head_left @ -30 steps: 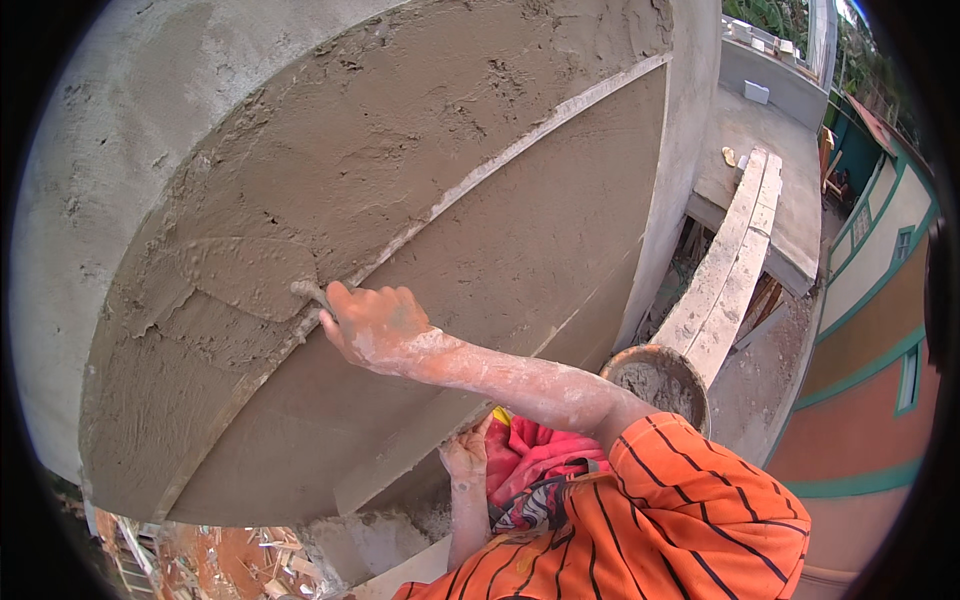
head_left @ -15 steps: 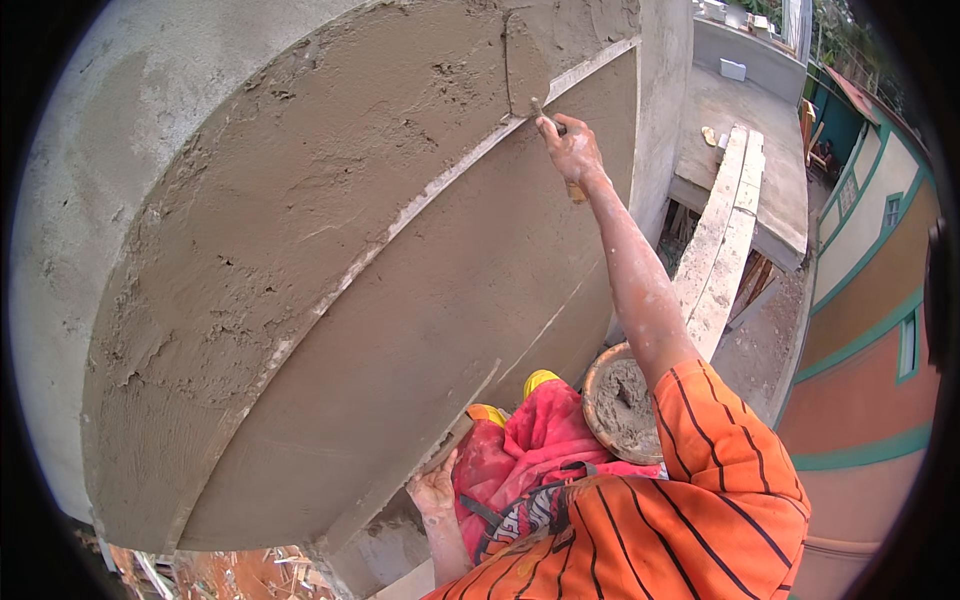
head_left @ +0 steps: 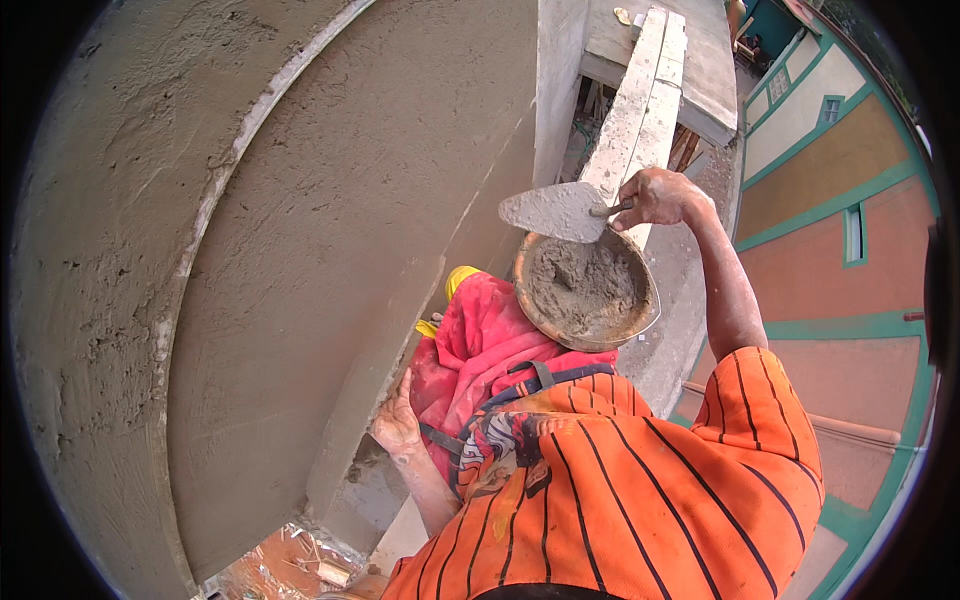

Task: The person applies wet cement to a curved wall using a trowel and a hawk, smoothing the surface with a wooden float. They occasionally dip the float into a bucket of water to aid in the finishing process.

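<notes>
Right forearm extended forward, wrist bent leftward; right hand closed in a grip, fingers curled, back of the hand uppermost. Left hand held lower, fingers loosely extended (both hands noted as pale-smeared); left forearm close beside the torso.

Right hand is off the wall now, trowel by far rim of bucket instead.

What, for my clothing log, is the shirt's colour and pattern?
The shirt is orange with black stripes, clearest in the head view.
</notes>
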Motion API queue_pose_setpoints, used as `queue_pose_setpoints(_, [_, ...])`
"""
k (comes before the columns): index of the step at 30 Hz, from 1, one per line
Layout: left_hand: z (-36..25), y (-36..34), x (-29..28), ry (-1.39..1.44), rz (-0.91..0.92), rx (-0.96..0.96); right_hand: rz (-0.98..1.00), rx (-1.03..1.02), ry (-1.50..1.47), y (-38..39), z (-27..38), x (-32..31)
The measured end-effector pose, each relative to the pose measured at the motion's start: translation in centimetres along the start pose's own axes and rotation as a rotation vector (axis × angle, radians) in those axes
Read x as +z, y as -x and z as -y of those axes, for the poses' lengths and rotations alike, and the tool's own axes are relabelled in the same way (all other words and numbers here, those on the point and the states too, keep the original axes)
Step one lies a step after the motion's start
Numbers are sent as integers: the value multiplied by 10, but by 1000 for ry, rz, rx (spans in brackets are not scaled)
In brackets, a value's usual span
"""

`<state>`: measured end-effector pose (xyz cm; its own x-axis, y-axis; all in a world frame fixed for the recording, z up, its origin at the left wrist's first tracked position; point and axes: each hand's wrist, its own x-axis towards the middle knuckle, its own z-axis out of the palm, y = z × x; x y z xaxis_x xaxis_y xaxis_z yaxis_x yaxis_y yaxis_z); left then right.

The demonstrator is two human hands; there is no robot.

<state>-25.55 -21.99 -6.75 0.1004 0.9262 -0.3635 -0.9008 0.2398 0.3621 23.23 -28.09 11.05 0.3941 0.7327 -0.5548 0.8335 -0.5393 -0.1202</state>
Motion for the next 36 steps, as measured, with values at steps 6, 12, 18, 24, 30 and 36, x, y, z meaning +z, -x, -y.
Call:
queue_pose_setpoints(6, [-7,-8,8,-190,-96,44,75,152,358,33,-7,43])
queue_pose_setpoints(12, [19,-37,2,-133,161,-64,71,-122,518,-63,14,180])
queue_pose_setpoints(18, [35,-22,0,-214,166,19,-181,-76,79,-84,-3,104])
queue_pose_setpoints(24, [44,-4,-7,-86,27,137,222,-150,-504,-152,-58,134])
queue_pose_setpoints(30, [37,-3,-35,-113,-47,221,171,61,-924,-199,-96,170])
queue_pose_setpoints(36, [10,13,-61,-213,-148,266,130,173,-716,-233,-107,130])
